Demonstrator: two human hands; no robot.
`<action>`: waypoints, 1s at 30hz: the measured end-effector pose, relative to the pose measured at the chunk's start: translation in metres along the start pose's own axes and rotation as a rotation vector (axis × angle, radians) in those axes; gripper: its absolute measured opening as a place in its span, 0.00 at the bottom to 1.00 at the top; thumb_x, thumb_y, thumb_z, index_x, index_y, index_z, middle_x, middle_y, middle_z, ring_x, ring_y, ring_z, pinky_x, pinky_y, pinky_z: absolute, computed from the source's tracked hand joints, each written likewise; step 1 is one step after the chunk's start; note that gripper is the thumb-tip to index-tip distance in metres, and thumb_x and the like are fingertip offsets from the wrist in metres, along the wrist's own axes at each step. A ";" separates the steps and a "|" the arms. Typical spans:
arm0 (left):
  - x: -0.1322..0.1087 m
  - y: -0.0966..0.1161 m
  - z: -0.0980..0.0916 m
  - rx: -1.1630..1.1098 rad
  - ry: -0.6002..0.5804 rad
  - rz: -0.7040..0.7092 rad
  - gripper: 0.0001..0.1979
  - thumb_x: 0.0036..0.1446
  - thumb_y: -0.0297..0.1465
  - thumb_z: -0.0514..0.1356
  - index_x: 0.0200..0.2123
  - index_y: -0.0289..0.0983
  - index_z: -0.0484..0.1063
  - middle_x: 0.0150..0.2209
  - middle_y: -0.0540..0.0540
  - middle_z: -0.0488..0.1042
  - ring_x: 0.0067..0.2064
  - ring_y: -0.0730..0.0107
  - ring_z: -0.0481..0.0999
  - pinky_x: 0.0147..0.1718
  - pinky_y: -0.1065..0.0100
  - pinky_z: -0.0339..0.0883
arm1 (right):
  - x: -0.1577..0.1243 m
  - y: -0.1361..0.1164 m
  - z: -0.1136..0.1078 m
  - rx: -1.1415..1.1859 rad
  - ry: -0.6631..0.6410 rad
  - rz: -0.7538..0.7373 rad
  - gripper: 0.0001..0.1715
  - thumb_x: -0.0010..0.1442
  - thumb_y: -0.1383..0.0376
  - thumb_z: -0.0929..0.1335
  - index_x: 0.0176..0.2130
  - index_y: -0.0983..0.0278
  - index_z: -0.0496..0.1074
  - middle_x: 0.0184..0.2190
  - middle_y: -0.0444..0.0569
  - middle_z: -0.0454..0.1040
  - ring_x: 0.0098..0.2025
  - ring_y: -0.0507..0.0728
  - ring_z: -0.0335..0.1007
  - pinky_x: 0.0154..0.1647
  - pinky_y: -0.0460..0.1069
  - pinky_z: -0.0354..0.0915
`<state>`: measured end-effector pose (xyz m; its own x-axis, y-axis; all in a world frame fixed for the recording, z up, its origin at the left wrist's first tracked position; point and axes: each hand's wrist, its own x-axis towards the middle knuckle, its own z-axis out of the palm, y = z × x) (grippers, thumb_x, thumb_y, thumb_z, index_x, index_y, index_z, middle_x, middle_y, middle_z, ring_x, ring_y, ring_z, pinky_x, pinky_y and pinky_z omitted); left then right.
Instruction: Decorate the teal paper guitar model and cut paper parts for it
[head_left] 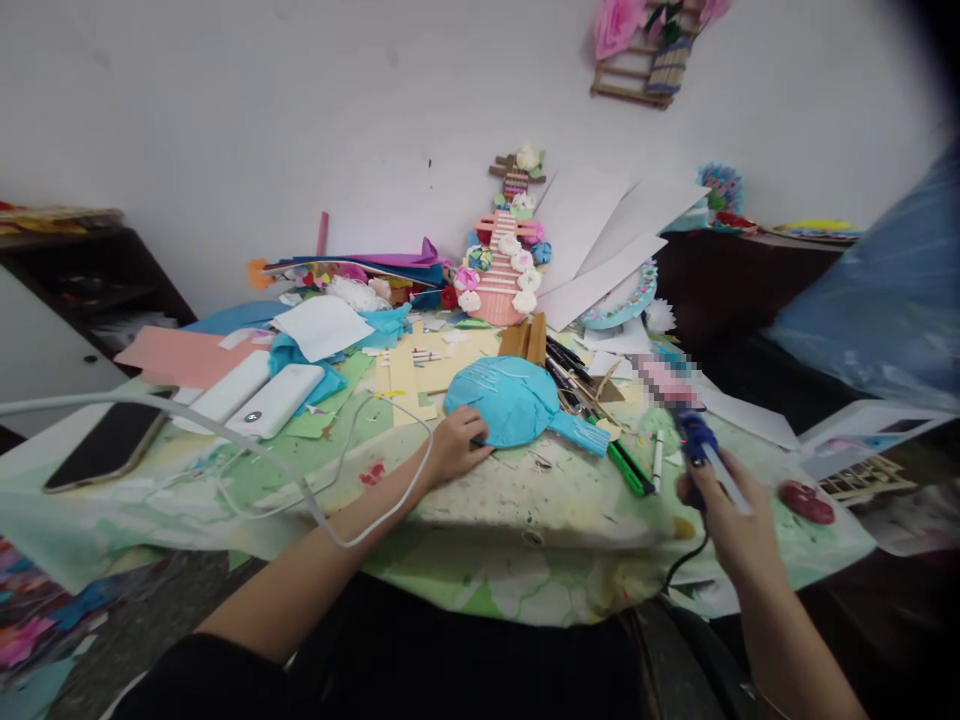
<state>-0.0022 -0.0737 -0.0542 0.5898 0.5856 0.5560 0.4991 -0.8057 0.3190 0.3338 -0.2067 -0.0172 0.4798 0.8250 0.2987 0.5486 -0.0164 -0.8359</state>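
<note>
My left hand (455, 446) rests on the table with its fingers curled at the near left edge of a blue paper fan (511, 402), touching it. The fan is round, has a short blue handle at its right, and lies flat in the middle of the table. Off to the right, my right hand (724, 520) is closed round a blue glue gun (701, 447) with a white glue stick poking out of its back. The gun is raised above the table's right side, and its black cord hangs down below my hand.
A black phone (105, 445) and two white power banks (276, 400) lie at left, with a white cable (315, 505) looping across my left forearm. Coloured paper, pens and a green marker (628, 468) clutter the table. A pink stick-and-flower craft (504, 272) stands at the back.
</note>
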 end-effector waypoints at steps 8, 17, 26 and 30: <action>0.000 0.001 0.002 0.011 0.017 -0.070 0.08 0.50 0.31 0.60 0.27 0.37 0.61 0.28 0.48 0.65 0.33 0.66 0.64 0.34 0.65 0.61 | -0.036 -0.052 0.078 0.643 -0.670 0.180 0.23 0.54 0.47 0.66 0.33 0.65 0.69 0.15 0.40 0.62 0.17 0.49 0.54 0.19 0.45 0.50; 0.000 0.002 -0.001 -0.011 -0.013 -0.039 0.08 0.49 0.30 0.59 0.27 0.38 0.60 0.28 0.47 0.65 0.33 0.66 0.64 0.34 0.65 0.60 | -0.035 -0.056 0.107 0.627 -0.726 0.204 0.27 0.47 0.43 0.69 0.30 0.65 0.70 0.20 0.41 0.66 0.15 0.46 0.52 0.15 0.44 0.47; 0.001 0.003 -0.003 0.001 -0.030 -0.024 0.09 0.48 0.29 0.59 0.26 0.38 0.58 0.28 0.47 0.65 0.33 0.66 0.64 0.34 0.66 0.60 | -0.035 -0.052 0.111 0.633 -0.720 0.242 0.28 0.46 0.44 0.69 0.31 0.65 0.69 0.22 0.42 0.65 0.15 0.46 0.52 0.14 0.44 0.46; 0.000 0.003 -0.003 0.010 -0.031 -0.024 0.09 0.49 0.29 0.59 0.26 0.38 0.58 0.28 0.47 0.65 0.34 0.65 0.64 0.34 0.65 0.60 | -0.035 -0.053 0.111 0.609 -0.722 0.244 0.27 0.46 0.44 0.69 0.32 0.65 0.68 0.20 0.40 0.63 0.14 0.46 0.52 0.13 0.44 0.47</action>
<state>-0.0022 -0.0762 -0.0508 0.5971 0.6071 0.5244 0.5193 -0.7907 0.3242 0.2121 -0.1725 -0.0348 -0.1136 0.9887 -0.0983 -0.0554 -0.1051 -0.9929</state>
